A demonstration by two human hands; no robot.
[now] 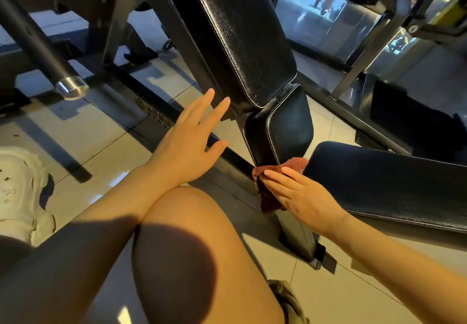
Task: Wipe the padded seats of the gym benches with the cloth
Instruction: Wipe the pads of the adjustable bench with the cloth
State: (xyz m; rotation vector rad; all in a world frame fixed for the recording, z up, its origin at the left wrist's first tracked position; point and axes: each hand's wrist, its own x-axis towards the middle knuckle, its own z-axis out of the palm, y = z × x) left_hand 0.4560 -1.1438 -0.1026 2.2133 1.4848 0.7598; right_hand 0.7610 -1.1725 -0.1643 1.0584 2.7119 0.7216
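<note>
A small black padded seat [283,131] with white stitching sits in the middle of the view, below a long black back pad [242,33] that slopes up and away. My right hand [300,194] presses a dark red cloth [270,192] with straight fingers against the seat's near lower end. The cloth hangs down over the seat's metal post. My left hand [189,141] hovers open over the floor just left of the seat, fingers spread, touching nothing. A second black bench pad [394,184] lies to the right, behind my right hand.
My bare knee [192,248] fills the lower middle and a white shoe [20,187] stands at the left. A black bar with a chrome end [72,87] juts in at upper left. Black machine frame rails [141,88] cross the tiled floor.
</note>
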